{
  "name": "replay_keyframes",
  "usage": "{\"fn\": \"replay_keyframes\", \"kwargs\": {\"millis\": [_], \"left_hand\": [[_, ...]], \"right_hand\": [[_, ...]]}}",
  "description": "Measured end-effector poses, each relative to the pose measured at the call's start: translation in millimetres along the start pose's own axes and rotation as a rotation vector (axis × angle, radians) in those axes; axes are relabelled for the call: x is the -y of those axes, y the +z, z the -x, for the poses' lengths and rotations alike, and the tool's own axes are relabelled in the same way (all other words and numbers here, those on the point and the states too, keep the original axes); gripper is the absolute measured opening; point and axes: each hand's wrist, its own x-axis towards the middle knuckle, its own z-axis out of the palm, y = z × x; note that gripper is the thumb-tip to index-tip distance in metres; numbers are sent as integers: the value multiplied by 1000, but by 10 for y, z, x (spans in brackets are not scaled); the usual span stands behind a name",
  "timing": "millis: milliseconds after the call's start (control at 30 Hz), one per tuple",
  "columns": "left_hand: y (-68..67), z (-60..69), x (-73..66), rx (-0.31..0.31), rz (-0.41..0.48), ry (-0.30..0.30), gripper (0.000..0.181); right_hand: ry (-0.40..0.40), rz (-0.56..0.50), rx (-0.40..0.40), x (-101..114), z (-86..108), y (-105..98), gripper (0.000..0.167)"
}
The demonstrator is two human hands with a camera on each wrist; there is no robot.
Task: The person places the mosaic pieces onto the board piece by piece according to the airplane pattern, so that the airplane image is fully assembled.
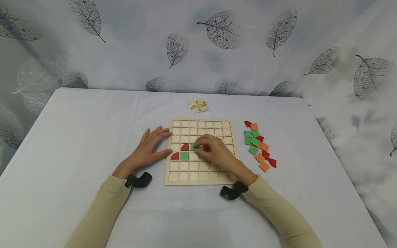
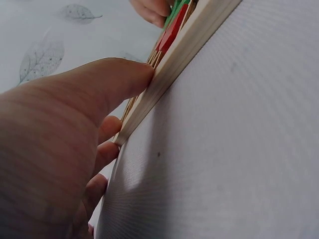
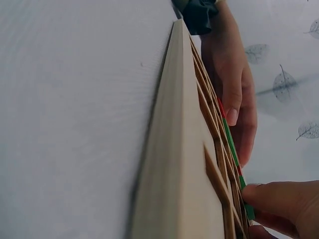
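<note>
Two beige sleeves (image 1: 96,213) lie nearest, a curved black device (image 1: 141,179) at each wrist. Past them, on a counter (image 1: 62,144) covered in white cloth, is a pale wooden board (image 1: 198,183) divided into small square compartments. The left hand (image 1: 147,148) is spread, its grip holding nothing, thumb and fingertips touching the board's left edge. In the third row from the near side sit a red quarter-circle piece (image 1: 175,156) and, just right of it, a green square tile (image 1: 184,156). One row farther, a second red quarter-circle piece (image 1: 184,147) lies left of a second green square tile (image 1: 194,147), which the right hand (image 1: 215,150) pinches at the third compartment; whether it sits flat, I cannot tell. Right of the board, orange squares (image 1: 264,166), more green squares (image 1: 253,150) and red pieces (image 1: 272,162) lie loose, some overlapping. Beyond the board rests a small printed card (image 1: 198,105), then a grey-white leaf-print backdrop (image 1: 192,20).
</note>
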Motion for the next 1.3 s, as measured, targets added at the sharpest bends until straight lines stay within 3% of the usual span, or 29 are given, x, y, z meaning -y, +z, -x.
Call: {"fn": "replay_keyframes", "kwargs": {"millis": [567,1033,1300], "left_hand": [[5,-8,12,-3,-7,0,60],[8,1,-3,8,-14,-8,61],[-5,7,-18,7,-9,-3,61]], "right_hand": [[-9,14,0,8,-2,9,9],[-66,-30,-34,7,119,-21,10],[-57,-18,-52,37,196,-53,9]]}}
